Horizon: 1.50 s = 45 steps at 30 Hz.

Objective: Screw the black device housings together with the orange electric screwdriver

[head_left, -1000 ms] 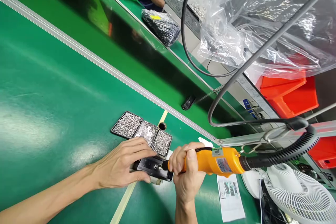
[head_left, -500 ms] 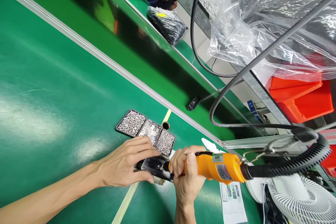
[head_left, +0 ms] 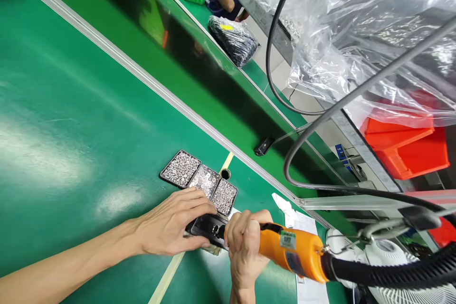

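While left hand pins black part, right hand fist-grips orange screwdriver, now tilted lower toward frame bottom, bit staying engaged.

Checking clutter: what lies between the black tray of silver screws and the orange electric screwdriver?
In the head view, the black part, held by the left hand.

One head-worn camera looks forward and down, tilted, close over the green surface near both hands.

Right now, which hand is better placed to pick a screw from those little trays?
Probably the left hand: it rests on the black part beside the screw trays, while the right hand grips the orange screwdriver.
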Each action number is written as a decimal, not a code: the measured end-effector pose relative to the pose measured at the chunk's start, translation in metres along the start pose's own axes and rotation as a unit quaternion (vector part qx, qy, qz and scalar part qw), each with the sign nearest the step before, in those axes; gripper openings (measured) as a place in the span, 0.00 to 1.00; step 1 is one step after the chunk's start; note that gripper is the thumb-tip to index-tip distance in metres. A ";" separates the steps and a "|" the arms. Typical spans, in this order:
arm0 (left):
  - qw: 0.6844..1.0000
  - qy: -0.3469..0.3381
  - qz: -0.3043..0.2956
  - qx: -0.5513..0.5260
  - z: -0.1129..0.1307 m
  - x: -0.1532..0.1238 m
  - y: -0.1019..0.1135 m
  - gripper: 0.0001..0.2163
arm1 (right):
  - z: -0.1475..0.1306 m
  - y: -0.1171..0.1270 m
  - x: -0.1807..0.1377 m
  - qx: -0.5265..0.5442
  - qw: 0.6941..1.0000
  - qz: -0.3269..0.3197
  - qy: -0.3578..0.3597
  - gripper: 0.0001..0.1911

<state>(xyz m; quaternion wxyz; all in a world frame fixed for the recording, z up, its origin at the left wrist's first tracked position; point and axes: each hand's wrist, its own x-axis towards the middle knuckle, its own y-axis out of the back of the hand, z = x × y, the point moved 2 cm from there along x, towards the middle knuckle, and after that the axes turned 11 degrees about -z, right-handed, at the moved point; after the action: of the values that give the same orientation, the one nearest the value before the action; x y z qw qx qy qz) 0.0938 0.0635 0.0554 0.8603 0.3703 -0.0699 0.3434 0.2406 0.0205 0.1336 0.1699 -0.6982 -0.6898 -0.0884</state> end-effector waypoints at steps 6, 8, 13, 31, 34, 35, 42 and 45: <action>1.000 0.000 0.000 0.022 -0.002 -0.001 -0.001 0.19 | -0.010 -0.001 0.004 -0.025 0.999 -0.006 -0.031 0.09; 0.999 -0.008 0.010 0.033 -0.002 -0.002 0.000 0.19 | -0.024 0.000 0.014 -0.030 0.999 0.026 0.003 0.08; 0.997 -0.001 -0.008 0.079 0.000 -0.004 0.001 0.20 | -0.036 0.025 0.052 -0.072 0.987 0.125 0.069 0.09; 0.670 0.285 0.142 -0.671 -0.010 0.026 0.032 0.24 | 0.061 0.161 -0.083 -0.575 0.806 0.113 -0.081 0.22; 0.618 0.247 0.172 -0.727 -0.022 0.021 0.036 0.19 | 0.041 0.143 -0.061 -0.559 0.817 0.133 -0.059 0.20; 0.613 0.235 0.182 -0.732 -0.025 0.020 0.037 0.18 | 0.029 0.129 -0.049 -0.555 0.819 0.142 -0.042 0.16; 0.586 0.253 0.237 -0.732 -0.027 0.017 0.032 0.18 | 0.008 -0.021 0.011 -0.492 0.842 -0.047 0.218 0.17; 0.574 0.275 0.266 -0.724 -0.028 0.013 0.028 0.19 | 0.033 -0.052 0.016 -0.582 0.789 -0.086 0.178 0.15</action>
<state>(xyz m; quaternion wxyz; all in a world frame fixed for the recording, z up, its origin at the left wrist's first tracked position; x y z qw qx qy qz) 0.0816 0.1028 0.0567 0.6897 -0.5233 -0.1502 0.4773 0.1856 0.0465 0.1151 -0.1570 -0.5746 -0.5223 -0.6102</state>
